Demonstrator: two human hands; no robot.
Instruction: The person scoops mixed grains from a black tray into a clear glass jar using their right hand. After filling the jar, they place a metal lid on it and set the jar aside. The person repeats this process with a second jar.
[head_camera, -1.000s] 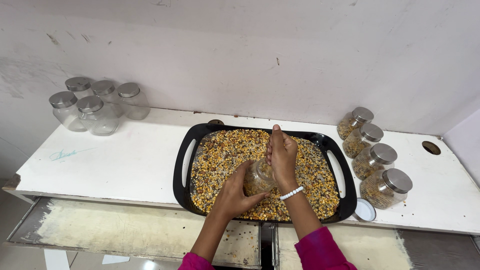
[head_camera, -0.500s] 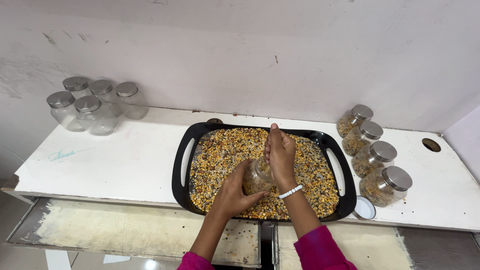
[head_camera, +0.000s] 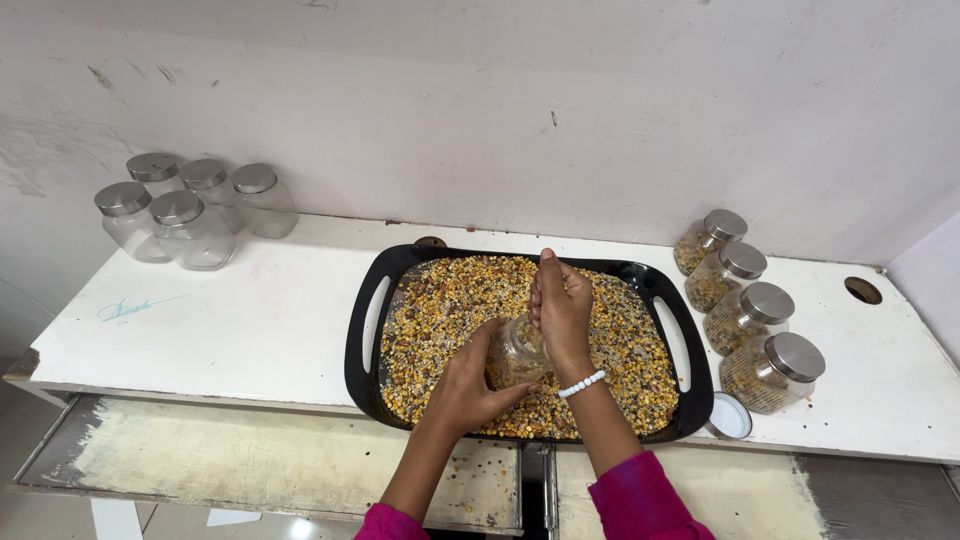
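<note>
Our left hand (head_camera: 468, 385) is wrapped around a small glass jar (head_camera: 517, 352), fingers curled on its near side and thumb reaching along its right flank, so the hand is clamped on the glass. The jar is tilted, its mouth toward twelve o'clock, and it sits low over the grain at the middle of the tray. Our right hand (head_camera: 560, 308) is bunched just above that mouth, fingertips drawn together with the thumb pointing up toward twelve; we cannot tell what, if anything, is pinched between them. A white bead bracelet (head_camera: 583, 384) circles the right wrist, and pink sleeves (head_camera: 640, 500) show at six o'clock.

Beneath both hands lies the black tray (head_camera: 366, 330), with handle slots at nine and three o'clock, spread with mixed yellow and brown grains (head_camera: 440, 310). It rests on a white shelf (head_camera: 230, 320). At three o'clock from the tray stand four filled jars (head_camera: 750, 315) with metal lids, in a slanted row. A loose lid (head_camera: 729, 417) lies at four o'clock, just beside the tray's corner. Well apart at ten o'clock, five empty jars (head_camera: 185, 210) with lids cluster against the wall
</note>
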